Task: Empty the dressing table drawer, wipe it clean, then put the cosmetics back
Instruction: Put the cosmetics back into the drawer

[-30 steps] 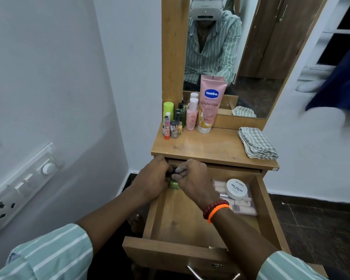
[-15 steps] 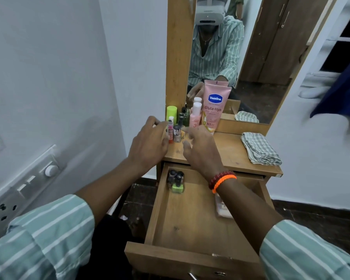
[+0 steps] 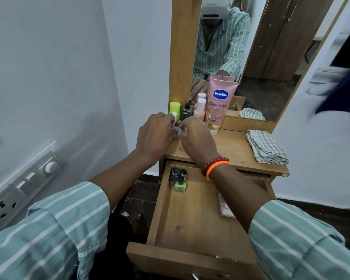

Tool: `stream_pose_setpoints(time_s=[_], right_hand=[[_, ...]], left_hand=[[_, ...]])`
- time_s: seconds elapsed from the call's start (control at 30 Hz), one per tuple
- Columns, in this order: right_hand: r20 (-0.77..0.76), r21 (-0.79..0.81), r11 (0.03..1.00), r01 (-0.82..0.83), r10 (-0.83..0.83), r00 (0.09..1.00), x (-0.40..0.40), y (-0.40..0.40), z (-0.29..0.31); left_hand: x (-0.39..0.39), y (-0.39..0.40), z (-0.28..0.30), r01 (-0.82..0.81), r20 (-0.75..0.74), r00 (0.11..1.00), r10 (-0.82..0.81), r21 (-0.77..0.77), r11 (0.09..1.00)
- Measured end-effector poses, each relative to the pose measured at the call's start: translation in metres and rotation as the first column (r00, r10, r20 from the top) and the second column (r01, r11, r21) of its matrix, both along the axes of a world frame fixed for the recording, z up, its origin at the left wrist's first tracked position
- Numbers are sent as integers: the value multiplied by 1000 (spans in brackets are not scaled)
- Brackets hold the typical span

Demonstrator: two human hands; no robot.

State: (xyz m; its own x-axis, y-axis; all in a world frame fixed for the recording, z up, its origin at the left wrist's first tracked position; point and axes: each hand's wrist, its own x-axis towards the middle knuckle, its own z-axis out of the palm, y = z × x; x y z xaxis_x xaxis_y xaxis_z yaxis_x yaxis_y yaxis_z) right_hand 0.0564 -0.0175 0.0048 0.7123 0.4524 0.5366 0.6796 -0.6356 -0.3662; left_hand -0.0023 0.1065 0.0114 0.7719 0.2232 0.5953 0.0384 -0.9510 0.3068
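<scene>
Hands meet at the desk's back-left corner: my left hand [image 3: 154, 136] and right hand [image 3: 198, 138] curl around small cosmetic bottles [image 3: 185, 112]; light, slick glass, I judge; grip bodies, not caps; three already in the drawer's [image 3: 190, 225] back-left corner.

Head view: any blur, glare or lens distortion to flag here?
Head view: fingertips of the left hand and right hand are motion-smeared over the small bottles; the Vaseline tube label reads sharp; wide-angle bowing on the mirror frame; a small bright glint by the green cap; light soft, no hard shadows.
</scene>
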Motion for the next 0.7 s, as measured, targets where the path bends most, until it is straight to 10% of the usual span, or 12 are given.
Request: stream_pose_setpoints(time_s=[0.4, 0.7], right_hand=[[-103, 68, 998, -5, 12, 995, -25, -35, 25], [-402, -82, 997, 13, -45, 915, -83, -79, -30]], left_hand=[[-45, -6, 13, 210, 7, 977, -211, -144, 967], [-101, -25, -33, 328, -316, 864, -392, -238, 914]])
